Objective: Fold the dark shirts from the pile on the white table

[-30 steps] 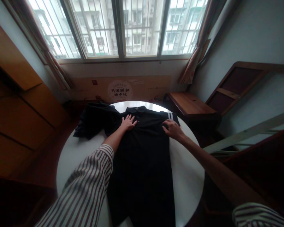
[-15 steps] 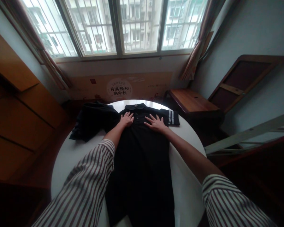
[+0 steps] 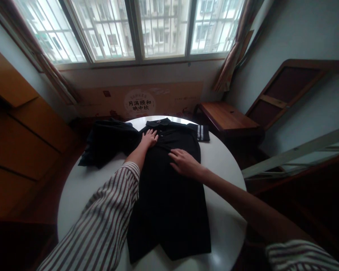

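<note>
A black polo shirt (image 3: 172, 210) lies spread on a round white table (image 3: 81, 195), its collar towards the window. White stripes mark the cuff of its sleeve at the right. My left hand (image 3: 150, 138) rests flat on the upper chest, left of the buttons, fingers stretched out. Lower on the shirt's front, right of the middle, is my right hand (image 3: 184, 162), with fingers extended and slightly bent; whether it touches the cloth is hard to tell. Neither hand grips anything. A heap of dark cloth (image 3: 107, 141) lies beside the shirt at the table's left edge.
Beyond the table's far right edge stands a low wooden table (image 3: 228, 114), close to a wooden panel (image 3: 285, 90) leaning on the wall. Orange-brown cabinets (image 3: 25, 139) line the left side. A barred window (image 3: 158, 30) with curtains spans the far wall.
My right hand has moved down the shirt towards me, while my left hand stays on the chest. The view has shifted slightly, and more of the shirt's hem shows.
</note>
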`<action>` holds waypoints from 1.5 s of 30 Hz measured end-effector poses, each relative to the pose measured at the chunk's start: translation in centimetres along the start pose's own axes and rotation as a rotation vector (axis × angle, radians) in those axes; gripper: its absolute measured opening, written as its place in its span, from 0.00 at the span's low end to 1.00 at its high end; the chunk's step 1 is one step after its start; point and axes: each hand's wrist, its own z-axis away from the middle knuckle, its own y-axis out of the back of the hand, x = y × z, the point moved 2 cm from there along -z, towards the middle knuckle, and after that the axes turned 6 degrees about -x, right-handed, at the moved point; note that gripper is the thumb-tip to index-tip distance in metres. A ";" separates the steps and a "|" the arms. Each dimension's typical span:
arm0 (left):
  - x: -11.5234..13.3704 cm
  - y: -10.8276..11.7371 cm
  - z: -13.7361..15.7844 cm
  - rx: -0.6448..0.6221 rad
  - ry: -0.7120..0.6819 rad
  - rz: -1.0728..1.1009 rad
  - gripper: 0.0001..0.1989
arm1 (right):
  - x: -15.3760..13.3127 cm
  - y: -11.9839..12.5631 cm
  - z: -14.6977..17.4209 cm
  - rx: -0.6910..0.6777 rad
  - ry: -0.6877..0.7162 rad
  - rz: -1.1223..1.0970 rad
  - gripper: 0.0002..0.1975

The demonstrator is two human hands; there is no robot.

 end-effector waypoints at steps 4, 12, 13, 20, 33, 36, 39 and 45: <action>1.3 1.1 1.2 0.037 -0.033 -0.028 0.28 | -5.6 0.8 9.6 0.040 0.268 -0.017 0.13; 5.2 3.2 17.1 0.153 -0.492 -0.066 0.18 | -7.0 -1.1 22.9 0.234 0.195 -0.182 0.27; 5.0 2.7 20.6 0.104 -0.556 -0.041 0.18 | -6.8 -1.8 23.8 0.253 0.187 -0.193 0.31; 0.9 -1.1 38.4 -0.014 -0.574 0.059 0.20 | -6.7 -3.8 25.8 0.337 0.162 -0.276 0.32; 1.8 -2.6 42.1 0.313 -0.590 0.137 0.16 | -7.7 -0.6 22.4 0.596 0.052 -0.412 0.15; 0.7 -1.6 41.8 0.362 -0.535 0.254 0.15 | -6.9 0.0 22.0 0.578 0.048 -0.509 0.15; -0.6 0.0 42.0 0.400 -0.495 0.359 0.11 | -6.2 0.4 21.9 0.631 -0.027 -0.571 0.15; -1.8 1.4 43.2 0.383 -0.632 0.281 0.05 | -6.4 -0.2 22.5 0.636 -0.003 -0.416 0.17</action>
